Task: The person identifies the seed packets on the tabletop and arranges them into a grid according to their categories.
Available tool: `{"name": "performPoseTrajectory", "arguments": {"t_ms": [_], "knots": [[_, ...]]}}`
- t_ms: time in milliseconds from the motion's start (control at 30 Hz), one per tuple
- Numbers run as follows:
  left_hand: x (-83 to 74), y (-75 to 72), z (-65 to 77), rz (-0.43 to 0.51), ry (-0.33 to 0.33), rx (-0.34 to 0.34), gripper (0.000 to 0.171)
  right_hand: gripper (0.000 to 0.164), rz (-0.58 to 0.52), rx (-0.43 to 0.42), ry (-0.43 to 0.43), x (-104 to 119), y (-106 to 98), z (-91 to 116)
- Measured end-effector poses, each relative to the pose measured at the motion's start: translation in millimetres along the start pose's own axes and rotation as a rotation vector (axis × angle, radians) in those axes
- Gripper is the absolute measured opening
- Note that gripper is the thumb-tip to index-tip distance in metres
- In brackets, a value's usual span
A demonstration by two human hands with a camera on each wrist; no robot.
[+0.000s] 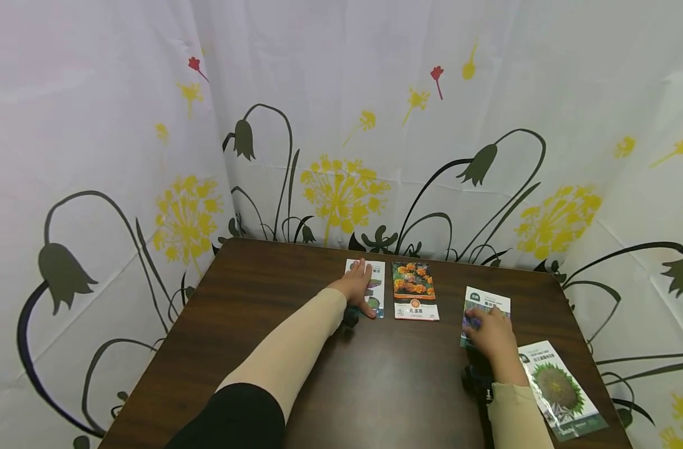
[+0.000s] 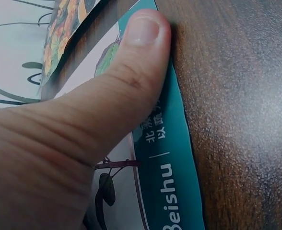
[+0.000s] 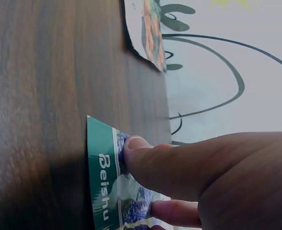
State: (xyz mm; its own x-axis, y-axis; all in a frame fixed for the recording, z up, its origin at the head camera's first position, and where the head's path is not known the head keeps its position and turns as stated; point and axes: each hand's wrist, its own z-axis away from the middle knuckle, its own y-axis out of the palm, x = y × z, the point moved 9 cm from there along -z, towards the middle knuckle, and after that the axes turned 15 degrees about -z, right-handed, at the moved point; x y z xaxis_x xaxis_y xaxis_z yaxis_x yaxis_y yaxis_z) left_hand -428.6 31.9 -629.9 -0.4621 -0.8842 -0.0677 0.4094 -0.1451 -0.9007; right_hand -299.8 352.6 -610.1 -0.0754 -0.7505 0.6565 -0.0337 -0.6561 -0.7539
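My left hand (image 1: 357,288) rests with spread fingers on a white seed packet (image 1: 378,272) near the back edge of the table. In the left wrist view its thumb (image 2: 143,52) presses along the packet's teal "Beishu" band (image 2: 177,158). To its right lies a seed packet with orange flowers (image 1: 414,293). Further right, my right hand (image 1: 494,337) holds a seed packet with purple flowers (image 1: 487,298), fingers bent over it. The right wrist view has the thumb (image 3: 146,155) at this packet's side, close to its green end (image 3: 101,167).
A larger seed packet with a round green-rimmed flower head (image 1: 560,386) lies aslant beside the right forearm. The dark wooden table (image 1: 386,386) meets a white curtain (image 1: 330,75) printed with flowers along its back and sides.
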Motion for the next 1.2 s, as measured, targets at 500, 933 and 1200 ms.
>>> {"name": "performPoseTrajectory", "arguments": {"t_ms": [500,933,1200], "knots": [[9.0,14.4,-23.2,-0.027,-0.009,0.026,0.150,0.040,0.025,-0.029,-0.008,9,8,12],[2.7,0.4,-2.7,0.010,0.002,-0.010,0.145,0.040,-0.040,0.002,-0.035,9,11,20],[-1.1,-7.0,8.1,0.038,0.023,-0.051,0.143,0.060,0.035,0.043,-0.038,18,15,38]]}}
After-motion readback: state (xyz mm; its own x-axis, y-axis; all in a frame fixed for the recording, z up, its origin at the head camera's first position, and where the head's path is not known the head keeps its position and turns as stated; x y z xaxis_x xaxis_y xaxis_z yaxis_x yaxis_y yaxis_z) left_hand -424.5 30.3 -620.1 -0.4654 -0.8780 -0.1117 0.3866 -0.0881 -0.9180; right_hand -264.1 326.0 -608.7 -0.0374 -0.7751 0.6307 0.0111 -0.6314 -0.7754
